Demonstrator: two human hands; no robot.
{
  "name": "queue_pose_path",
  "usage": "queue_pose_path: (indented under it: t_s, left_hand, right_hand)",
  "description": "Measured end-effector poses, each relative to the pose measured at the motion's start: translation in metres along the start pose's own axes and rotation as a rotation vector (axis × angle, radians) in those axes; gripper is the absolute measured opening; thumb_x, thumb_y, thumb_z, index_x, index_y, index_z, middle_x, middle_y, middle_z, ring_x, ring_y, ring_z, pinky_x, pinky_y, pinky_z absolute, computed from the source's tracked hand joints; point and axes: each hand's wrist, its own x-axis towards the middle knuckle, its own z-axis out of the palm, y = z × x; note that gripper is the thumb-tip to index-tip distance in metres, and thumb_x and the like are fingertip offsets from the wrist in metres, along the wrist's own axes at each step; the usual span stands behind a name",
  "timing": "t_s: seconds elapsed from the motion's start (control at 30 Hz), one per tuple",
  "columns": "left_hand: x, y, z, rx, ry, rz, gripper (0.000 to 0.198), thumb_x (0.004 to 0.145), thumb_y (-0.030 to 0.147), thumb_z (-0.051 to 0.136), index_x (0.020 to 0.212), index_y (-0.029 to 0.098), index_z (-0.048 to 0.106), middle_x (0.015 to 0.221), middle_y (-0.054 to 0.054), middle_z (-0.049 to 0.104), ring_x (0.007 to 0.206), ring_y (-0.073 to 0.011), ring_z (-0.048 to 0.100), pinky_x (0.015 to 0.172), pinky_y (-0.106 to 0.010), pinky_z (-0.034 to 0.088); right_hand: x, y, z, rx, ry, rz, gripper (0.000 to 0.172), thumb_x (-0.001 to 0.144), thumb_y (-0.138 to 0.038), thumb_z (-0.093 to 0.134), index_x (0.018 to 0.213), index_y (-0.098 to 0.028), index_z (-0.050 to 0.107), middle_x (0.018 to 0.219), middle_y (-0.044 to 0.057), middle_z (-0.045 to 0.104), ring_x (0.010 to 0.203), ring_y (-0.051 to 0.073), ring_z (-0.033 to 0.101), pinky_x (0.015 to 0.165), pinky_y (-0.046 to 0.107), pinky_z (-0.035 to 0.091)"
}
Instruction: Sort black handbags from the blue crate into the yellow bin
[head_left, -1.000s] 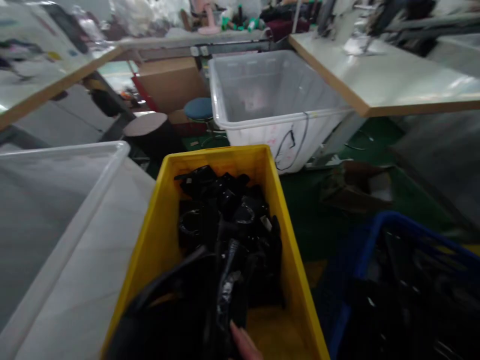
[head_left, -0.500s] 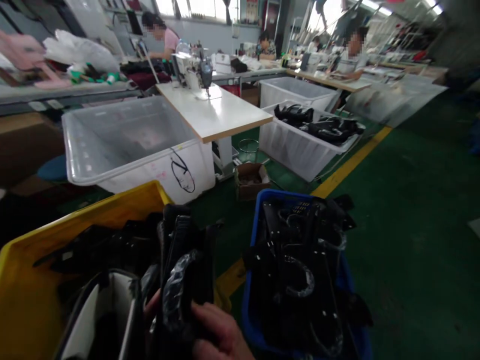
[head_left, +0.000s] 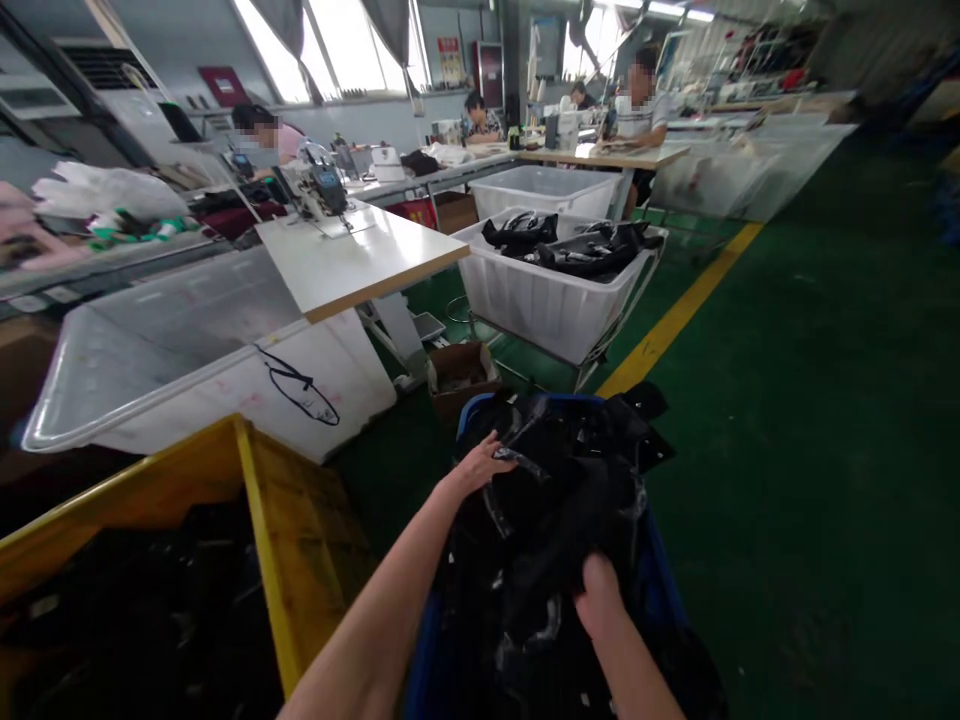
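Note:
My left hand (head_left: 480, 468) is over the far left part of the blue crate (head_left: 666, 575), fingers closed at the plastic-wrapped handle of a black bag (head_left: 566, 530). Nearer to me, my right hand (head_left: 600, 592) grips the same dark bag by its right side; its fingertips are hidden in the black material. The bag lies tilted on top of a pile of similar black pieces with clear-wrapped handles, which fills the crate. Where one black piece ends and another begins is hard to make out.
Left of the blue crate stands a yellow crate (head_left: 259, 540) with black pieces inside. Beyond are a large white bin (head_left: 225, 400), a sewing table (head_left: 375, 250), a small cardboard box (head_left: 461, 385) and a white bin (head_left: 547, 310) of black goods. Several people sit at machines further back.
My view has turned rightward. The hand that held black bags at the yellow crate has left it, and both hands are now on a black bag over the blue crate.

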Motion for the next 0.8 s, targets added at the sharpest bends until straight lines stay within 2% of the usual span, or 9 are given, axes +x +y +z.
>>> queue_pose_path:
  t_s: [0.03,0.1,0.17,0.27,0.4,0.5,0.6,0.7,0.8]
  left_hand:
    - [0.017,-0.012,0.024,0.0,0.017,-0.056,0.02,0.073,0.033,0.068,0.086,0.018,0.072,0.111,-0.01,0.07,0.118,-0.0297,0.06,0.106,-0.038,0.046]
    - [0.038,-0.036,0.059,-0.023,0.054,-0.128,0.018,0.076,0.034,0.067,0.083,0.017,0.07,0.091,-0.009,0.071,0.101,-0.0283,0.066,0.095,-0.038,0.051]
    - [0.046,-0.054,0.077,-0.065,0.094,-0.157,0.018,0.075,0.034,0.069,0.083,0.018,0.069,0.088,-0.006,0.07,0.099,-0.0258,0.065,0.093,-0.034,0.05]
    - [0.051,-0.064,0.077,-0.146,0.131,-0.173,0.024,0.074,0.033,0.073,0.092,0.018,0.07,0.092,-0.005,0.071,0.101,-0.0239,0.063,0.092,-0.031,0.049]
    - [0.033,-0.054,0.063,-0.267,0.178,-0.165,0.039,0.078,0.031,0.069,0.113,0.013,0.065,0.097,-0.004,0.069,0.095,-0.0181,0.063,0.09,-0.026,0.047]
    - [-0.023,-0.049,0.052,-0.318,0.245,-0.135,0.028,0.082,0.035,0.065,0.102,0.015,0.065,0.084,0.001,0.063,0.081,-0.0128,0.057,0.079,-0.021,0.045]
    - [-0.118,-0.054,0.041,-0.321,0.37,-0.16,0.027,0.085,0.044,0.062,0.086,0.017,0.059,0.073,0.004,0.055,0.068,-0.0113,0.049,0.063,-0.02,0.041]
    - [-0.225,-0.063,0.032,-0.162,0.674,-0.272,0.027,0.086,0.045,0.062,0.095,0.019,0.062,0.076,0.004,0.06,0.069,-0.0128,0.053,0.063,-0.021,0.043]
    - [-0.306,-0.064,0.029,0.171,0.829,-0.361,0.032,0.089,0.045,0.061,0.113,0.023,0.064,0.089,0.002,0.07,0.076,-0.0167,0.063,0.071,-0.025,0.049]
  right_hand:
    - [0.005,0.01,-0.023,0.032,0.023,0.065,0.057,0.083,-0.059,0.066,0.12,-0.015,0.059,0.12,0.013,0.066,0.104,0.026,0.066,0.091,0.046,0.055]
    - [0.005,0.033,-0.071,0.105,0.062,0.211,0.076,0.066,-0.062,0.079,0.121,-0.014,0.058,0.118,0.013,0.069,0.108,0.028,0.066,0.09,0.041,0.056]
    - [-0.006,0.054,-0.112,0.149,0.112,0.327,0.082,0.056,-0.059,0.087,0.121,-0.016,0.059,0.115,0.012,0.072,0.108,0.027,0.068,0.084,0.035,0.058]
    - [-0.036,0.073,-0.145,0.094,0.171,0.399,0.072,0.06,-0.057,0.086,0.116,-0.018,0.065,0.11,0.011,0.074,0.099,0.025,0.071,0.073,0.03,0.059]
    - [-0.075,0.066,-0.142,-0.083,0.135,0.385,0.071,0.065,-0.06,0.082,0.119,-0.017,0.066,0.114,0.01,0.073,0.105,0.025,0.069,0.076,0.028,0.059]
    - [-0.095,0.045,-0.134,-0.22,0.098,0.352,0.073,0.066,-0.064,0.079,0.12,-0.016,0.067,0.113,0.009,0.073,0.105,0.026,0.068,0.079,0.03,0.06]
    - [-0.106,0.027,-0.134,-0.369,0.119,0.281,0.074,0.071,-0.069,0.071,0.125,-0.019,0.065,0.115,0.006,0.072,0.105,0.023,0.067,0.086,0.028,0.058]
    - [-0.11,0.022,-0.138,-0.464,0.099,0.266,0.078,0.072,-0.073,0.068,0.128,-0.019,0.062,0.115,0.005,0.072,0.102,0.021,0.067,0.09,0.026,0.057]
    - [-0.114,0.028,-0.134,-0.501,0.061,0.309,0.084,0.066,-0.075,0.071,0.126,-0.016,0.063,0.112,0.008,0.072,0.098,0.023,0.067,0.088,0.031,0.058]
